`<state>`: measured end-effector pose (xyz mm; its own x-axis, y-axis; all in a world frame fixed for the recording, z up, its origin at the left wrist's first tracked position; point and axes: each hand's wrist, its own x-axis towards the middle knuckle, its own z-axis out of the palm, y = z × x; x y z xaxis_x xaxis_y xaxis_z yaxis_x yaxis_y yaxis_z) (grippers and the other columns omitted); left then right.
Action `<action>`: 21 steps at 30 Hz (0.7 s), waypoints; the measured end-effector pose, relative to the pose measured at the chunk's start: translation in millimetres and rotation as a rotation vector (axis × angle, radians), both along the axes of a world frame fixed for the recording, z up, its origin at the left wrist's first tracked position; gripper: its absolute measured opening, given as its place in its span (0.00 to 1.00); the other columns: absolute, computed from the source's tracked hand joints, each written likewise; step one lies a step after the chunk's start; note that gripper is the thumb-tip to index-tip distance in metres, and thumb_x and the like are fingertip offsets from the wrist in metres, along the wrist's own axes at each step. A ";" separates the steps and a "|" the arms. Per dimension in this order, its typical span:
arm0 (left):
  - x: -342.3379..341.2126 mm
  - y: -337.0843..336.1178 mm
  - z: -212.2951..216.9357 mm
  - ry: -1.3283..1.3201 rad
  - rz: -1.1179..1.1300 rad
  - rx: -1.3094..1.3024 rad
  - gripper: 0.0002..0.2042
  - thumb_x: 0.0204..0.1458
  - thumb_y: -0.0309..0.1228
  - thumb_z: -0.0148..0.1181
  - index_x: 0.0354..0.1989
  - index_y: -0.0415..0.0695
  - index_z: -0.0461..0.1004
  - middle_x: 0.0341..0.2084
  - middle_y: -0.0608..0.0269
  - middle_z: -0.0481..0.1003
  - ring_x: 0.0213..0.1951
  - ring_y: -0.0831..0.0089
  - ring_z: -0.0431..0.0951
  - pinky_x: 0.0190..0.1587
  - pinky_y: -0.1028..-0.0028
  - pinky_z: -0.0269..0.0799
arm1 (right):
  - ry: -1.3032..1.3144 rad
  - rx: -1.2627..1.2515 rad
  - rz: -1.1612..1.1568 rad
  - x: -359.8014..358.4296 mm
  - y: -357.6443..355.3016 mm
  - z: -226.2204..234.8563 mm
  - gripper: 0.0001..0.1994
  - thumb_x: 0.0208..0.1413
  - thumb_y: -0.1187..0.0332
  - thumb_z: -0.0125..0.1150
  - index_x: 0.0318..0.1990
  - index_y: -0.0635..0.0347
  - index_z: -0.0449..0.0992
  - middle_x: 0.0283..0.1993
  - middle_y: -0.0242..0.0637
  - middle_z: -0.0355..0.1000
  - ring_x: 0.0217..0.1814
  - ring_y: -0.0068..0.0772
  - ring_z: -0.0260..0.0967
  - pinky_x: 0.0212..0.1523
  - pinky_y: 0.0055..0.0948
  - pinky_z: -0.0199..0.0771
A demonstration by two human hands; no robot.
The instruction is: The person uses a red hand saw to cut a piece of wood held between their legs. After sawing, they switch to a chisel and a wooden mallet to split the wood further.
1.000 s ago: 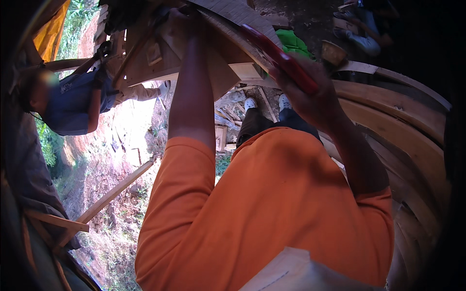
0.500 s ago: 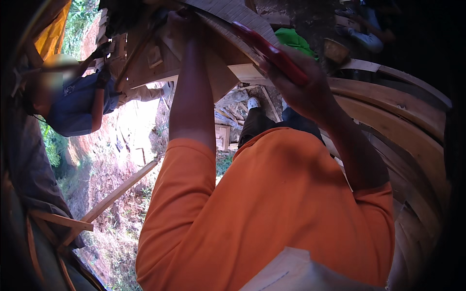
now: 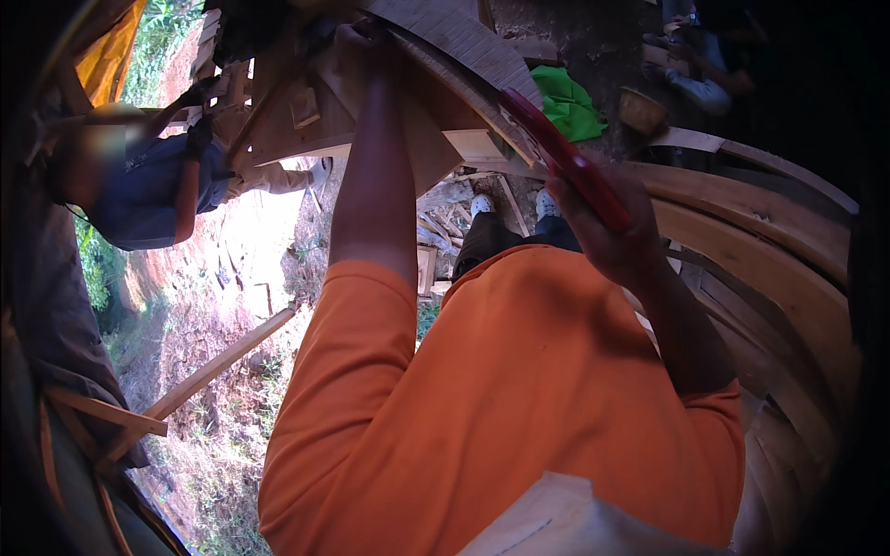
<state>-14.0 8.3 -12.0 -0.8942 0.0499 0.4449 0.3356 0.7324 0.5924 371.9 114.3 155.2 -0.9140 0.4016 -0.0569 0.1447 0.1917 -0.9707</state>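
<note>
My right hand (image 3: 607,236) grips the red handle of a handsaw (image 3: 556,153). Its toothed blade (image 3: 464,42) slants up and to the left over a wooden board (image 3: 422,139). My left arm in an orange sleeve reaches straight up the picture. My left hand (image 3: 363,35) holds the wooden board near the blade's far end; its fingers are in shadow. My shoes (image 3: 482,204) show far below between the arms.
Another person in a blue top (image 3: 148,190) stands at the left by a wooden frame (image 3: 297,130). Curved planks (image 3: 760,232) sweep along the right. A green cloth (image 3: 565,102) and a round bowl (image 3: 640,109) lie below; a seated person (image 3: 705,65) is at the top right.
My right hand and the saw have drawn back down and to the right along the board. The left hand stays on the wood.
</note>
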 end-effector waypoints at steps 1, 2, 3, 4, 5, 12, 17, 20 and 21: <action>-1.6 -3.8 -3.8 -0.007 0.014 -0.033 0.16 0.57 0.42 0.54 0.39 0.41 0.75 0.39 0.46 0.79 0.46 0.47 0.80 0.53 0.48 0.68 | 0.096 0.045 -0.002 -33.7 -0.4 -15.2 0.11 0.61 0.66 0.69 0.45 0.60 0.78 0.29 0.36 0.74 0.28 0.31 0.72 0.33 0.33 0.71; -3.4 -8.3 -4.1 -0.009 0.030 -0.069 0.15 0.58 0.42 0.53 0.39 0.41 0.75 0.40 0.47 0.80 0.46 0.47 0.80 0.53 0.48 0.68 | 0.196 0.087 -0.005 -60.0 -2.5 -25.5 0.10 0.60 0.66 0.69 0.43 0.60 0.78 0.28 0.37 0.74 0.27 0.31 0.71 0.32 0.34 0.70; -6.0 -11.3 -1.4 -0.038 0.060 -0.084 0.16 0.58 0.43 0.53 0.40 0.41 0.76 0.40 0.47 0.80 0.46 0.47 0.80 0.53 0.47 0.68 | 0.225 0.052 0.018 -75.3 -4.1 -30.5 0.09 0.61 0.66 0.69 0.42 0.60 0.79 0.27 0.37 0.73 0.26 0.30 0.70 0.32 0.34 0.70; -5.3 -11.3 3.3 -0.068 0.088 -0.095 0.16 0.59 0.43 0.53 0.40 0.41 0.76 0.40 0.47 0.80 0.46 0.47 0.80 0.53 0.47 0.68 | 0.253 0.020 0.039 -84.5 -4.3 -32.0 0.08 0.61 0.66 0.69 0.42 0.60 0.79 0.26 0.37 0.73 0.26 0.30 0.69 0.31 0.34 0.69; -5.5 -12.8 7.9 -0.097 0.119 -0.107 0.17 0.59 0.43 0.53 0.41 0.41 0.77 0.40 0.46 0.80 0.46 0.47 0.80 0.53 0.47 0.68 | 0.281 -0.014 0.063 -89.3 -5.5 -32.2 0.08 0.61 0.66 0.68 0.41 0.60 0.79 0.25 0.37 0.73 0.25 0.30 0.68 0.31 0.34 0.69; 21.6 -39.7 41.1 -0.087 -0.045 0.189 0.14 0.63 0.36 0.50 0.47 0.38 0.74 0.44 0.47 0.76 0.50 0.51 0.76 0.57 0.57 0.67 | 0.251 -0.019 -0.008 -80.6 -0.8 -41.3 0.08 0.61 0.66 0.68 0.40 0.60 0.79 0.24 0.36 0.72 0.24 0.29 0.67 0.29 0.34 0.68; 199.0 -30.3 87.9 -0.247 -0.206 0.408 0.22 0.61 0.33 0.63 0.56 0.36 0.62 0.50 0.50 0.67 0.46 0.63 0.69 0.51 0.61 0.67 | 0.265 -0.018 -0.019 -81.2 13.0 -50.1 0.09 0.60 0.66 0.69 0.40 0.61 0.79 0.24 0.36 0.71 0.24 0.28 0.67 0.29 0.33 0.67; 307.5 -30.0 89.7 -0.808 -0.100 0.669 0.33 0.61 0.38 0.66 0.64 0.35 0.53 0.57 0.48 0.62 0.56 0.65 0.65 0.56 0.61 0.67 | 0.307 -0.058 0.025 -84.0 13.6 -52.7 0.09 0.61 0.65 0.68 0.41 0.62 0.79 0.24 0.36 0.72 0.24 0.29 0.68 0.29 0.34 0.67; 320.9 -32.3 68.8 -0.893 -0.101 0.699 0.30 0.62 0.37 0.64 0.65 0.36 0.56 0.58 0.49 0.64 0.57 0.64 0.70 0.55 0.62 0.72 | 0.293 -0.060 0.045 -84.1 12.3 -49.3 0.10 0.61 0.64 0.67 0.41 0.62 0.79 0.24 0.36 0.72 0.25 0.29 0.68 0.29 0.34 0.67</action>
